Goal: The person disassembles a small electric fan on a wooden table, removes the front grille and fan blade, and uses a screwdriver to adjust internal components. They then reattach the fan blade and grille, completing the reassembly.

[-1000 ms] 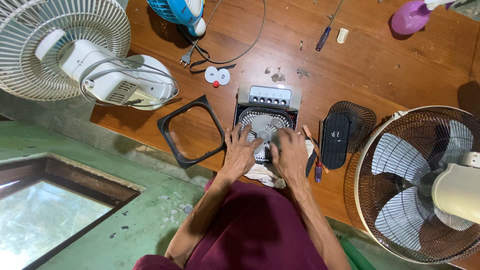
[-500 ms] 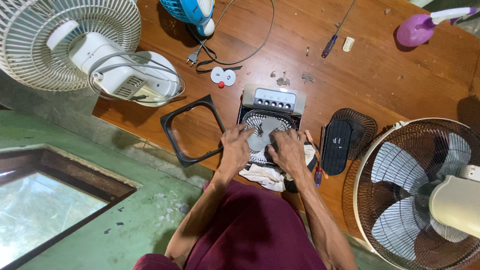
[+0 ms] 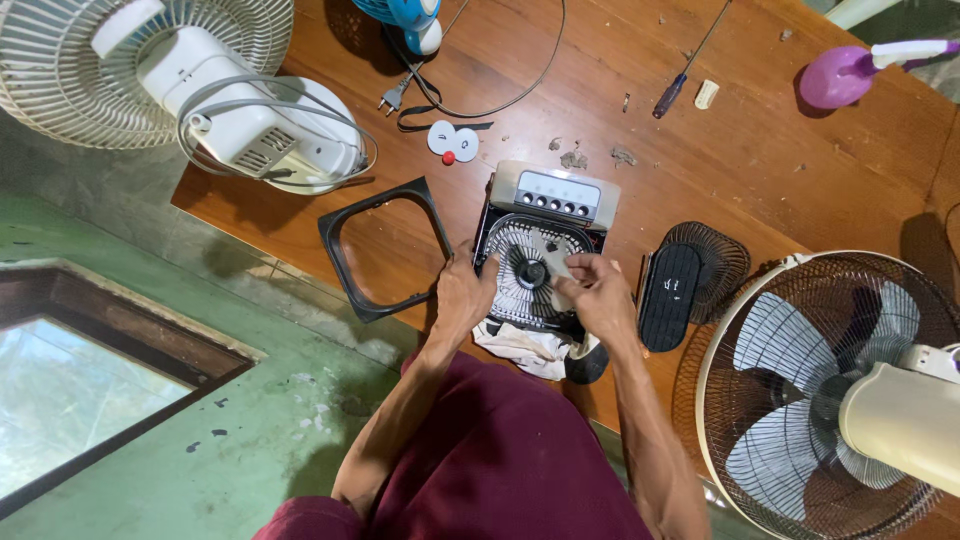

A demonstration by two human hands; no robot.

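Observation:
A small box-shaped fan with a grey control panel and a round black grille lies face up on the wooden table. My left hand grips its left edge. My right hand is over the right side of the grille and holds a small pale strip between its fingers, laid across the grille. A crumpled white cloth lies under the fan's near edge.
A black square frame lies left of the fan, a black oval grille right of it. White fans stand at top left and bottom right. A screwdriver, a purple spray bottle and a black cable lie farther back.
Both hands were pressed together on the grille's near edge. Now they have parted: the left holds the fan's left side, and the right has lifted with a pale strip in it.

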